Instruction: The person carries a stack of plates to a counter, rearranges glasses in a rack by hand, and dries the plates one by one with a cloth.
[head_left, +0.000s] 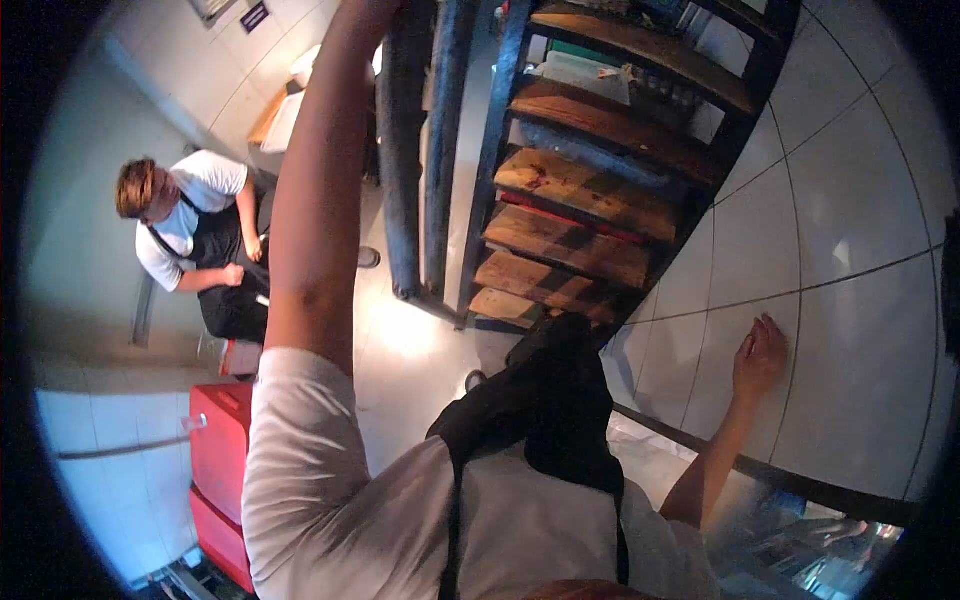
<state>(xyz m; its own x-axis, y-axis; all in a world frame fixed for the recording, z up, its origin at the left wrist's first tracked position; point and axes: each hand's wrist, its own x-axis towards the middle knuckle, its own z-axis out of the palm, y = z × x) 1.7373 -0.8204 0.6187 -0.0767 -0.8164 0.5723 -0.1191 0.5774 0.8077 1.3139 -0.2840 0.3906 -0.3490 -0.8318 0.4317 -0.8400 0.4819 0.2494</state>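
My left arm [318, 200] reaches up past the dark stair railing [405, 150], and the left hand is cut off by the top edge, so its grip is hidden. My right hand [762, 352] is at the white tiled wall [850, 240], fingers stretched out, with nothing seen in it. Whether it touches the tiles or is just beside them I cannot tell. Between my arms is a staircase with wooden treads [585, 190] in a dark frame. My dark trousers or apron [540, 400] hang over its lower steps.
Left of the stairs stands another person [205, 235] in a white shirt and dark apron, hands close to the waist. A red box-like container [220, 440] is below that person. Behind the treads are plastic containers [580, 75]. A bright floor [405, 325] lies beside the railing.
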